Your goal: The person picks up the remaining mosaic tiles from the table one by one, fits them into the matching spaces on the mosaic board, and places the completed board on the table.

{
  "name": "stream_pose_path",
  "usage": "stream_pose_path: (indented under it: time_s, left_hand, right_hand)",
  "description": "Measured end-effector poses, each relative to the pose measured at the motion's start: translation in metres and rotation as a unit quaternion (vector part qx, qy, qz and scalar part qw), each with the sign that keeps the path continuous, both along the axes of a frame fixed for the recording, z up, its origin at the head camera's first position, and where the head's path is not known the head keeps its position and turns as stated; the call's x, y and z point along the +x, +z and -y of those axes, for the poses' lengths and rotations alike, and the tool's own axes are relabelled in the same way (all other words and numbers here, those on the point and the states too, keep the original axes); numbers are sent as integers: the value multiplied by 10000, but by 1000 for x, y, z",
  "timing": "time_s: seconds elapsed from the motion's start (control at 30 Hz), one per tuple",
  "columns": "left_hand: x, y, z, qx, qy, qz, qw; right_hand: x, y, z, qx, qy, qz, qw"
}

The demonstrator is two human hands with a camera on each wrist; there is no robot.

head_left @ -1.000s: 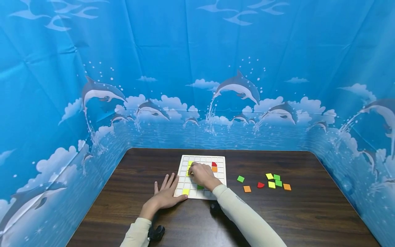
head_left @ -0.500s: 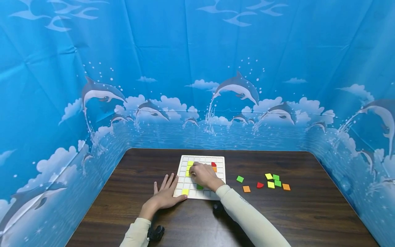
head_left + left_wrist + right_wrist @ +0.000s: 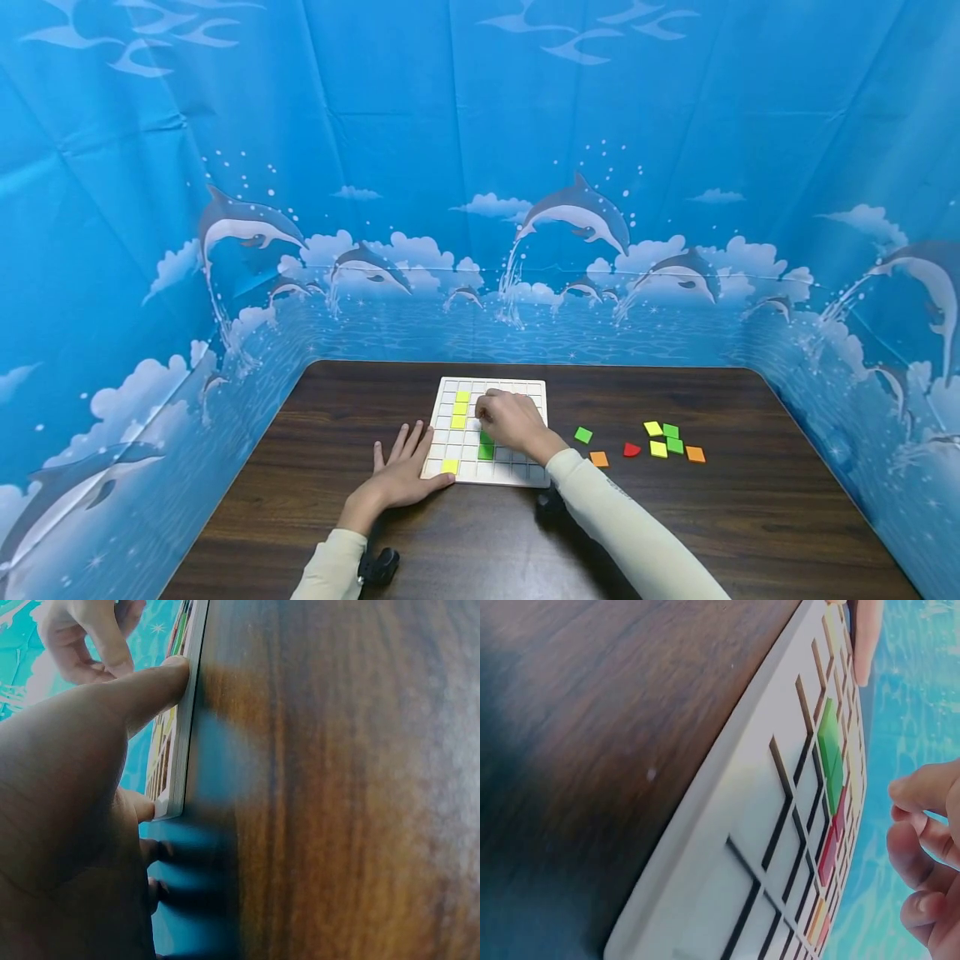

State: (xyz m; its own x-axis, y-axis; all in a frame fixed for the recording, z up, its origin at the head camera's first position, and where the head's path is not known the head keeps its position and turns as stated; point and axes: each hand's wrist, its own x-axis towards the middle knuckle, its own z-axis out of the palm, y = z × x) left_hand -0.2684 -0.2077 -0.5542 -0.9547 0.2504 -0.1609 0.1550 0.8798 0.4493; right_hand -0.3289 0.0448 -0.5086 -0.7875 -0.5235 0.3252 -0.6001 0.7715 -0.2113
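Head feed first: my left hand [image 3: 401,479] is planted on the dark wood table [image 3: 750,517], fingers spread wide, thumb on the near-left corner of the white grid board [image 3: 519,473]. My right hand [image 3: 513,421] is over the board, fingers curled in. There's a column of yellow tiles [image 3: 460,409] toward the left side, a lone yellow tile [image 3: 450,467] by the thumb and a couple of green tiles [image 3: 486,452] under the right wrist. Off to the right I've got a red wedge [image 3: 632,450] lying among other loose tiles [image 3: 657,450].

Left wrist cam: thumb lies right across the board's edge, and it isn't gripping anything.

Right wrist cam: fingers bent, tips bunched, above the board. Honestly can't tell if they're pinching a tile. Red pieces [image 3: 829,851] sit next to the green ones.
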Motion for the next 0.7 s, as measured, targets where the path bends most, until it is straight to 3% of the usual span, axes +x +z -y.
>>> stream_pose_path:
  time_s: [0.2, 0.7]
  left_hand:
    - [-2, -2, -1, -105, 60, -25, 9999]
    - [5, 9, -3, 103, 10, 67, 9999]
  right_hand:
    - [4, 4, -12, -158, 31, 16, 9999]
    - [17, 10, -47, -193, -263, -162, 9993]
